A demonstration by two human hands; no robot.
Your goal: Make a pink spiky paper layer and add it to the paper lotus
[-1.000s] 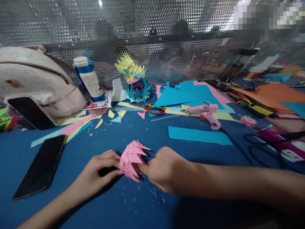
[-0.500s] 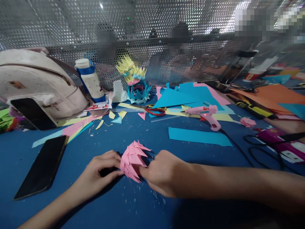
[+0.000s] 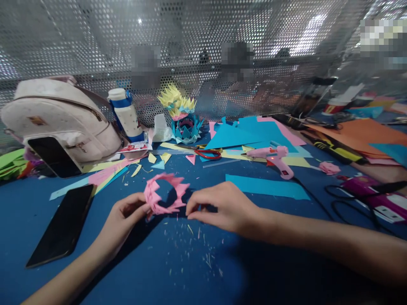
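A folded ring of pink paper, with pointed tips all round, is held tilted just above the blue table. Its round opening faces up towards me, and the ring is slightly blurred. My left hand pinches its left side between thumb and fingers. On the other side, my right hand is closed in a pinch at the ring's lower right points. Small paper shreds lie on the table below it.
Further back are red-handled scissors, a pink glue gun, a blue paper strip and a blue-and-yellow folded-paper piece. A phone lies left. Behind stand a backpack and a bottle.
The pink ring has turned so its opening now faces up, and it has shifted left and up. My right finger has come out of its opening and my right hand now pinches near its edge.
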